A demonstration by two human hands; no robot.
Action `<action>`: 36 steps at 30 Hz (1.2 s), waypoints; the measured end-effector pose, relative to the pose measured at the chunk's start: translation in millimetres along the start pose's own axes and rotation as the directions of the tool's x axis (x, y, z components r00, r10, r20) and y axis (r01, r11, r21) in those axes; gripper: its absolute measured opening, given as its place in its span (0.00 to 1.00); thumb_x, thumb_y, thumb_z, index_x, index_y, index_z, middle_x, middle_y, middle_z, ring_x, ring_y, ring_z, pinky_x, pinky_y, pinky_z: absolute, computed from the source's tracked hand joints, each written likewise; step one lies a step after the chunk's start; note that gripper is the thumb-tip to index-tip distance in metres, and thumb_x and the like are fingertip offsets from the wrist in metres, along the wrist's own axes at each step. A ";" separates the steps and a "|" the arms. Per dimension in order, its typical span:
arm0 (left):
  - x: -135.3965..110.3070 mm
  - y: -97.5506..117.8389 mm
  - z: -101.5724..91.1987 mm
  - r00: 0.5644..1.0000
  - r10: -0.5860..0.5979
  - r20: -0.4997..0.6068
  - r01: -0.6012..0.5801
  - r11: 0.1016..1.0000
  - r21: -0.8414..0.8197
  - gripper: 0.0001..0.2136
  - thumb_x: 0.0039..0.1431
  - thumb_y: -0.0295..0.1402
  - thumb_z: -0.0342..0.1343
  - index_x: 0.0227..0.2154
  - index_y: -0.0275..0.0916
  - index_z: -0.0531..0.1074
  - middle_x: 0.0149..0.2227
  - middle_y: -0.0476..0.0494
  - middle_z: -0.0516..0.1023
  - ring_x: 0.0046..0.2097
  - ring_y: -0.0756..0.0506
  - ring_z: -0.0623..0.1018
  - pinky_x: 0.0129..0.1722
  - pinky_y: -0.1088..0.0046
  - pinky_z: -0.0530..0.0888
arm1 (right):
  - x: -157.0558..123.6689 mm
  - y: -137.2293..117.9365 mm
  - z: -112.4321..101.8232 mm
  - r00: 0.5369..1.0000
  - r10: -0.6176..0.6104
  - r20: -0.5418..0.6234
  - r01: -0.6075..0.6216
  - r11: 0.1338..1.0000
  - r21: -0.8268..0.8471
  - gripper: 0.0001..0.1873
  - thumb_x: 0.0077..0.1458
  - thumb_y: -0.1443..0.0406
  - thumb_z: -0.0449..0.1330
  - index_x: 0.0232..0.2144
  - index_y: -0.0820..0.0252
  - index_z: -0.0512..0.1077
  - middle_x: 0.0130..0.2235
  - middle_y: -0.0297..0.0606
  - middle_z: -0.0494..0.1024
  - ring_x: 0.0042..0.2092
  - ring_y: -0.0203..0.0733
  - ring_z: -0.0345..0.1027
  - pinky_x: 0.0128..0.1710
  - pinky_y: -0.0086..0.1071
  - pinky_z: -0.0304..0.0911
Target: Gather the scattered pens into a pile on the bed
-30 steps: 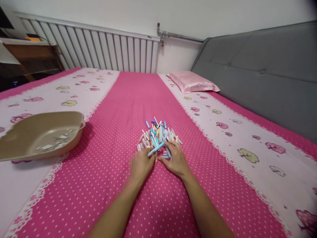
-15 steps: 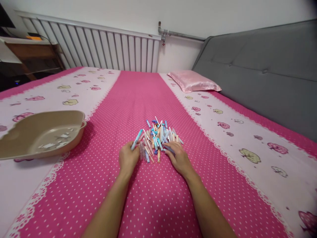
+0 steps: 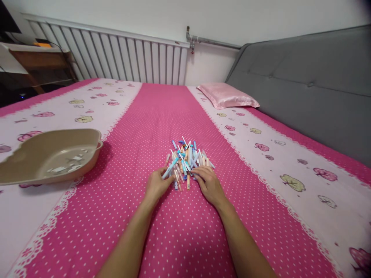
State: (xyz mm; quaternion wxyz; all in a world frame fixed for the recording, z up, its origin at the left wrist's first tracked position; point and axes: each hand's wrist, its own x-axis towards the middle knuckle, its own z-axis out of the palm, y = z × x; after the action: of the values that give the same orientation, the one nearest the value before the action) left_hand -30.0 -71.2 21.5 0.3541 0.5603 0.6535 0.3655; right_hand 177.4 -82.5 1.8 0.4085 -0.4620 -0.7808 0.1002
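A loose pile of pen parts (image 3: 185,160) lies on the pink dotted bedspread, with barrels, caps and thin white sticks in blue, tan, white and clear. At its left edge my left hand (image 3: 158,185) is closed on a light blue pen barrel (image 3: 171,168), which slants up to the right over the pile. My right hand (image 3: 209,184) rests against the pile's right front side, fingers curled in with the thumb beneath. What lies between those fingertips is too small to make out. One tan barrel (image 3: 188,181) points toward me between the hands.
To the left stands a beige plastic basin (image 3: 26,150) with small white pieces inside. A pink pillow (image 3: 226,95) lies by the grey headboard (image 3: 304,77). Behind the bed are a white radiator (image 3: 130,58) and a pipe (image 3: 214,40).
My left hand has moved right with the blue barrel, bringing it over the pile's left side. My right hand has stayed nearly in place; the purplish piece at its fingers is now less visible.
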 end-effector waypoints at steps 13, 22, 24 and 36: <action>-4.4 6.9 2.4 0.993 -0.104 0.049 0.115 0.895 -0.430 0.22 0.39 0.40 0.59 0.37 0.30 0.74 0.20 0.49 0.71 0.16 0.56 0.60 0.17 0.79 0.55 | 0.0 -0.5 -0.2 1.000 0.016 0.011 -0.016 1.000 -0.006 0.12 0.59 0.66 0.52 0.42 0.57 0.74 0.41 0.41 0.78 0.47 0.45 0.66 0.51 0.44 0.61; -0.7 5.2 -0.3 0.979 -0.203 -0.027 0.156 0.824 -0.544 0.26 0.37 0.43 0.61 0.39 0.31 0.74 0.13 0.57 0.62 0.14 0.55 0.60 0.16 0.77 0.58 | 1.1 -10.2 0.1 0.999 -0.046 0.029 0.048 0.996 -0.072 0.14 0.59 0.64 0.54 0.46 0.56 0.72 0.45 0.41 0.76 0.51 0.46 0.63 0.53 0.45 0.59; 0.3 5.0 -1.2 0.975 -0.213 -0.058 0.148 0.824 -0.546 0.25 0.36 0.42 0.63 0.38 0.32 0.75 0.15 0.54 0.66 0.16 0.54 0.62 0.19 0.77 0.60 | 1.6 -17.4 2.9 0.996 -0.073 0.052 0.079 0.989 -0.127 0.14 0.59 0.65 0.54 0.46 0.56 0.72 0.46 0.40 0.76 0.52 0.48 0.61 0.53 0.46 0.57; -3.3 9.8 -2.6 0.968 -0.177 -0.178 0.043 0.816 -0.577 0.18 0.42 0.39 0.59 0.36 0.33 0.75 0.26 0.45 0.76 0.26 0.50 0.71 0.24 0.76 0.65 | 2.5 -32.0 7.9 0.987 -0.083 0.138 0.121 0.948 -0.295 0.08 0.54 0.66 0.59 0.39 0.56 0.74 0.34 0.38 0.76 0.41 0.46 0.65 0.52 0.46 0.53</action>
State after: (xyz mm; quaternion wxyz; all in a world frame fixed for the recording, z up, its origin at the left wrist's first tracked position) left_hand -27.2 -73.7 31.5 0.4497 0.3457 0.5817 0.5830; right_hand 150.6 -96.5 15.2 0.2884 -0.4707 -0.8337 -0.0133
